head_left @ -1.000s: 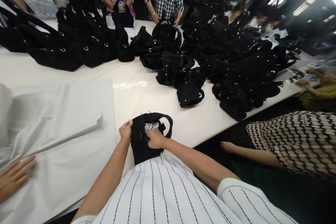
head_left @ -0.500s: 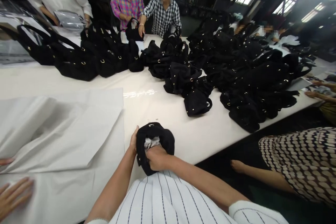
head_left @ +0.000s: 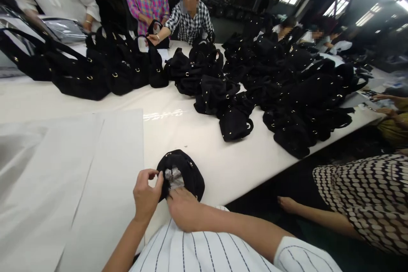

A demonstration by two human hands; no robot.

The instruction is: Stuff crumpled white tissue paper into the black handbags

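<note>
A small black bag (head_left: 194, 176) stands on the white table in front of my body, its mouth facing up. Crumpled pale filling (head_left: 174, 176), perhaps paper or plastic, shows inside the mouth. My left hand (head_left: 147, 191) is closed on the bag's left rim, thumb and fingers pinching the cloth. Over the near side of the opening lies my right hand (head_left: 184, 209), its fingertips dipping into the mouth; whether they grip rim or filling is hidden. Metal rings and a small zip pull show on the bag's rim.
Black bags (head_left: 306, 80) are heaped along the right, and more bags (head_left: 83, 72) stand in a row at the back left. One bag (head_left: 236, 123) lies nearer. White sheets (head_left: 111, 178) cover the left. Co-workers stand across the table; a person in a patterned top (head_left: 360, 195) is at right.
My left hand has come from the bag's outer side to pinch its left rim. My right hand has drawn back from deep inside toward the near edge. The co-worker's hands at far left have left the sheets.
</note>
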